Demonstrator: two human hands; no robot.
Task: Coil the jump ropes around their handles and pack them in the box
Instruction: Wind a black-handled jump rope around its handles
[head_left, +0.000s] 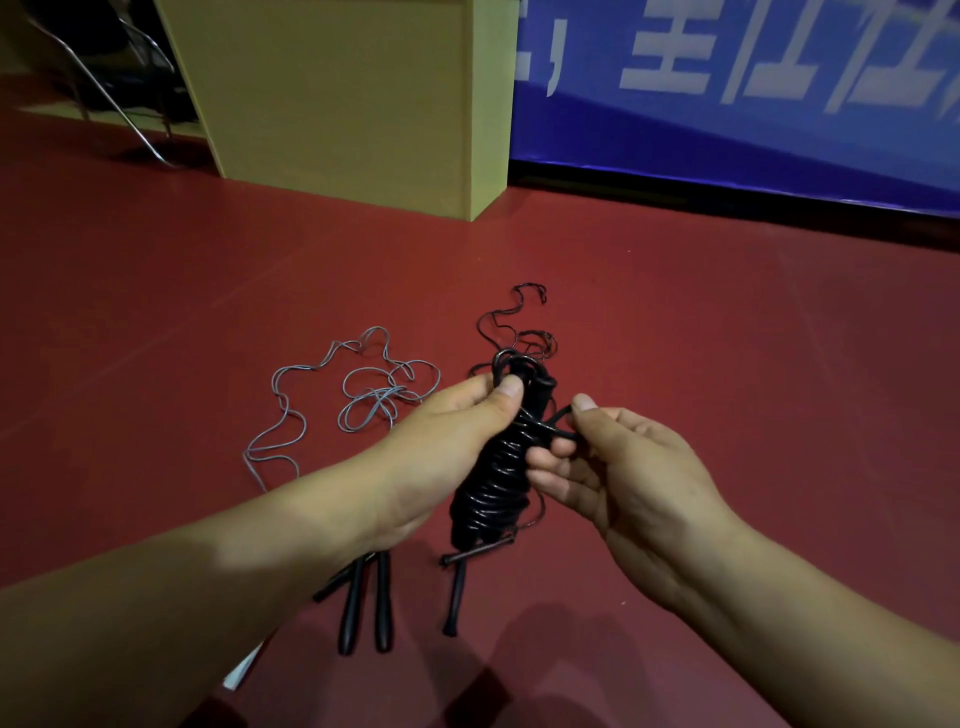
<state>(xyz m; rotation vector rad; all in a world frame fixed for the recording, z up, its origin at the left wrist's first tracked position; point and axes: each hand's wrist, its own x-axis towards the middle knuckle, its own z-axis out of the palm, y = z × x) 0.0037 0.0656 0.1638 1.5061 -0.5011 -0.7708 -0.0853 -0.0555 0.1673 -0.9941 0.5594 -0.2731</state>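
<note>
A black jump rope (493, 478) is wound in many turns around its handles and hangs above the red floor. My left hand (457, 431) grips the top of this coiled bundle with thumb and fingers. My right hand (613, 467) pinches the loose end of the black cord beside the bundle. On the floor to the left lies a grey jump rope (363, 395) in loose tangled loops, and its black handles (363, 603) lie under my left wrist. A thin dark cord (514, 322) trails on the floor beyond the bundle, with two more black handles (457, 587) below it.
A tall yellow-green cabinet (353, 104) stands at the back. A blue banner (753, 104) with white lettering runs along the right rear. Metal chair legs (119, 93) show at the top left. A white object's corner (244, 670) peeks out under my left forearm.
</note>
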